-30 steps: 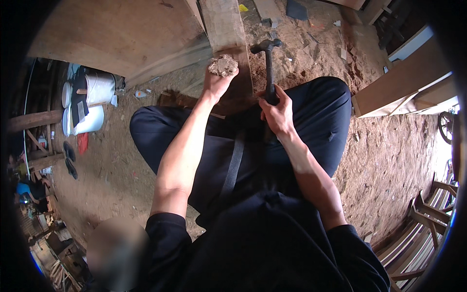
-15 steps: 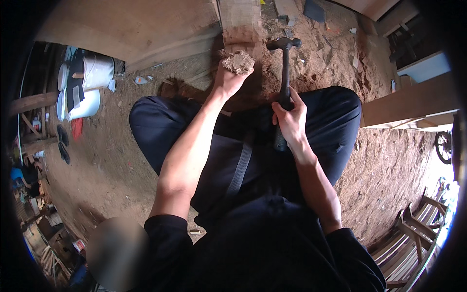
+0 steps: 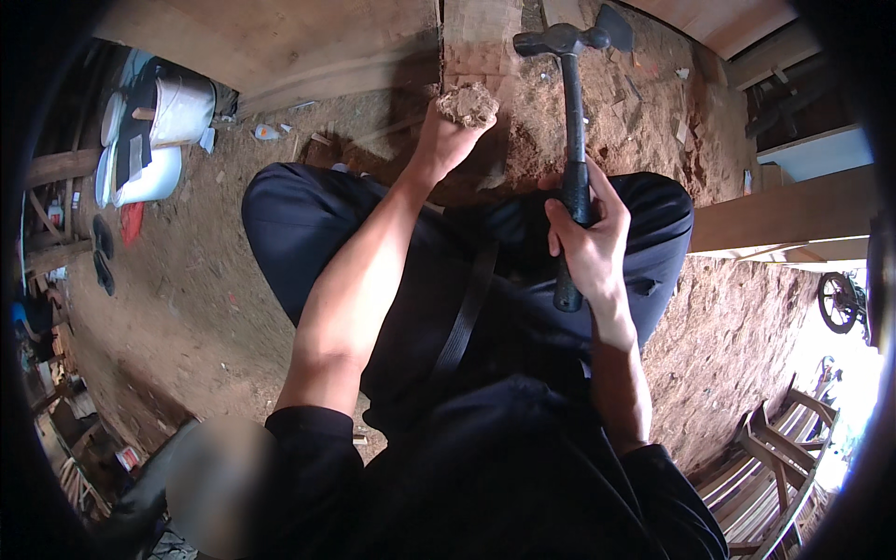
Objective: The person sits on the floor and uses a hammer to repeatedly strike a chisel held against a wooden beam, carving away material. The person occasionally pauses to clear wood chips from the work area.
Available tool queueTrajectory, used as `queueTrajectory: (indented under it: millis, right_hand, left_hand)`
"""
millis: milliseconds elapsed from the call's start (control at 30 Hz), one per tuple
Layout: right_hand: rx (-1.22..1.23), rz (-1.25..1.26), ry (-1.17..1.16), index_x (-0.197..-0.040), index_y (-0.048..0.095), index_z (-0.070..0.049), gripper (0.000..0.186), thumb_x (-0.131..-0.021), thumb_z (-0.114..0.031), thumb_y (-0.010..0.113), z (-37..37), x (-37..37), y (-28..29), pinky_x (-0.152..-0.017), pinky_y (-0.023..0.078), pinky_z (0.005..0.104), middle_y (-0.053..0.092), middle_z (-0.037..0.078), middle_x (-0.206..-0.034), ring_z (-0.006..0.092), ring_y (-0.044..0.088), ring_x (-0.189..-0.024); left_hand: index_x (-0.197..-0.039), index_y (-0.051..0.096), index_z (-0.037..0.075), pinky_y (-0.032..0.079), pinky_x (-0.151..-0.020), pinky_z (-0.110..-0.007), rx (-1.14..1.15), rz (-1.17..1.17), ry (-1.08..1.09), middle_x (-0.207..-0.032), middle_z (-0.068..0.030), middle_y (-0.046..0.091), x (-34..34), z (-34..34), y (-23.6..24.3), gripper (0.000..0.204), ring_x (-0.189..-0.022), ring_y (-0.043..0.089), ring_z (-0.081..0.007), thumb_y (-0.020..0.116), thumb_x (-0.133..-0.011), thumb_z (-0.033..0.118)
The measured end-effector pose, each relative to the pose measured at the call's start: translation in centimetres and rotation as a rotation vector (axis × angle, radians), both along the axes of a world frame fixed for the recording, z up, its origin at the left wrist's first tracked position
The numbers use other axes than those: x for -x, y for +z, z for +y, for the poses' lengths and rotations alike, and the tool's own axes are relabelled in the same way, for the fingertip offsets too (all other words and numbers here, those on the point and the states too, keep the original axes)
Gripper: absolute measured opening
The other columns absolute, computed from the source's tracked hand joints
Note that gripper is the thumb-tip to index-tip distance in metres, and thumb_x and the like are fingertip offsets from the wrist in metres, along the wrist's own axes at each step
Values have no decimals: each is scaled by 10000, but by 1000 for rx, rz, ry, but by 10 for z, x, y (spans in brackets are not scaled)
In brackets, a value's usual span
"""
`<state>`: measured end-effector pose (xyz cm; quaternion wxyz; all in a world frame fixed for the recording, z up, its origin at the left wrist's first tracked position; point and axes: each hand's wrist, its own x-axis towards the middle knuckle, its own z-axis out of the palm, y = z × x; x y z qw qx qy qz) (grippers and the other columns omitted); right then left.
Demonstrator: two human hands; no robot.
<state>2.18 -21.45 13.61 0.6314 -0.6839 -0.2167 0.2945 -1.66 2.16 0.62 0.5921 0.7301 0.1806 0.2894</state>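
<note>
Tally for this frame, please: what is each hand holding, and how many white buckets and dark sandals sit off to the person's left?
Hammer, gripped in the right hand: 1
Rough lump, held in the left hand against the wooden block: 1
White buckets: 2
Dark sandals: 2
Total: 6

wooden post (image 3: 481, 33) ahead, bare dirt floor (image 3: 187, 280) leftward

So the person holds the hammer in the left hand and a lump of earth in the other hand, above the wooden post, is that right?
Not quite: the sides are swapped. In the head view the right hand holds the hammer by its black handle, head raised. The left hand holds the lump of earth, against the wooden post. The rest is as you say.
</note>
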Motion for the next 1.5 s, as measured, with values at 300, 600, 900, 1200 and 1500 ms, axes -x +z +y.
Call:
queueTrajectory:
  millis: [300, 600, 900, 1200, 1500]
  right_hand:
    - [318, -512, 176, -1526, 535, -44, 614, -943, -27, 724, -28, -5, 51, -794, 537, 277, 764, 137, -1058, 141, 675, -827]
    - [458, -567, 310, -1567, 483, -89, 631, -970, -31, 679, -8, 14, 81, -975, 530, 410, 717, 279, -1232, 356, 708, -1202]
    - [405, -768, 375, -1590, 461, -112, 659, -970, 33, 629, -6, 19, 68, -990, 565, 427, 634, 275, -1408, 402, 640, -1283]
    - [456, -867, 439, -1568, 502, -94, 636, -961, 6, 660, -4, 20, 64, -766, 564, 320, 663, 250, -1382, 241, 783, -984]
    - [430, -935, 389, -1561, 497, -72, 623, -965, 19, 652, -10, 20, 40, -934, 588, 333, 601, 193, -1491, 301, 715, -1212]
  left_hand:
    - [-1074, 721, 32, 555, -838, -340, 155, -7, 53, -1040, -26, 738, -1, -15, 13, 196, -949, 661, -127, 789, -900, 89]
    - [-1172, 701, 26, 557, -910, -369, 77, -67, 95, -1099, -61, 743, 3, -10, 9, 296, -1008, 671, -177, 791, -910, 129]
    - [-1201, 683, 35, 566, -945, -389, 71, -203, 112, -1114, -63, 737, 6, -9, 1, 324, -1034, 675, -181, 791, -913, 137]
    - [-1276, 694, 53, 565, -1034, -400, 176, -74, 68, -1278, -108, 731, 4, -11, -6, 368, -1137, 691, -217, 788, -926, 117]
    - [-1207, 726, 47, 562, -986, -383, 32, -28, 58, -1166, -85, 760, -5, 1, -44, 320, -1089, 697, -193, 804, -923, 173]
